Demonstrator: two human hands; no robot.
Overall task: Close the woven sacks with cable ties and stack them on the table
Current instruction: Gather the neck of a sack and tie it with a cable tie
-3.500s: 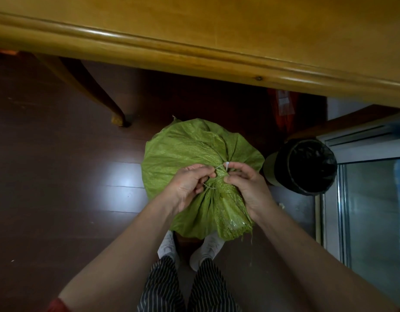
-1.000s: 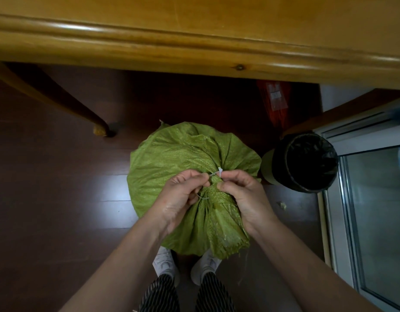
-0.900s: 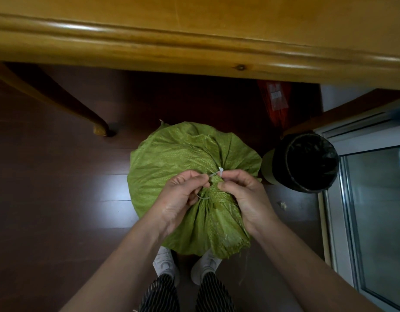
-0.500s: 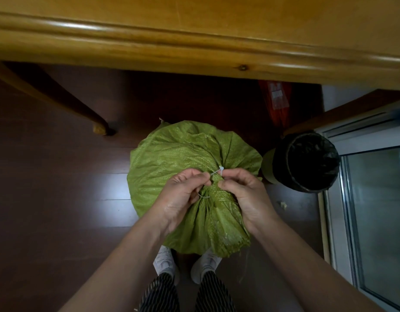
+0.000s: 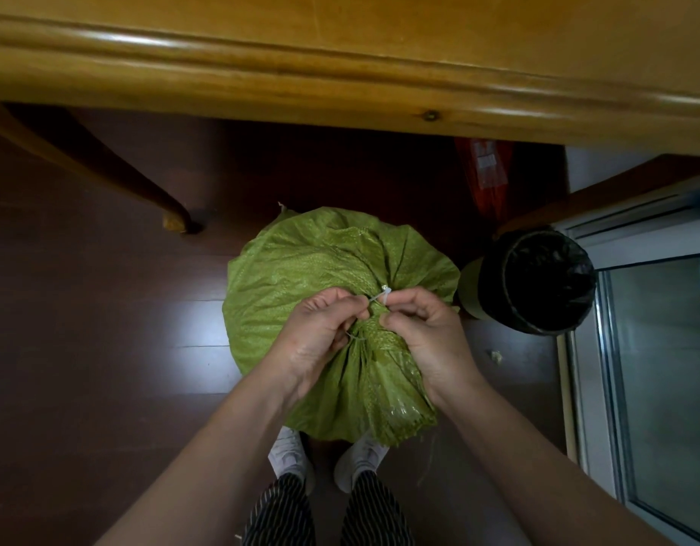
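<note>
At the gathered neck of the green woven sack, which stands on the dark floor just short of the table, both sets of fingers are closed in a pinch. The left hand pinches the strap of the white cable tie. The right hand pinches the bunched fabric just below the tie's head. A thin pale strand curls under the left thumb; it is likely the free tail, but this cannot be confirmed.

Change over the last second: negligible. Hands, tie head and sack sit in almost the same positions. Over the longer interval the grip on the neck is also unchanged.

Assessment: the tie is looped round the neck and is being cinched or checked. How tight it is cannot be read. The sack is not yet on the table, so lifting and stacking are outstanding.

Surroundings: a black-lined bin stands just beside the sack on the right. A red packet lies under the table edge.
</note>
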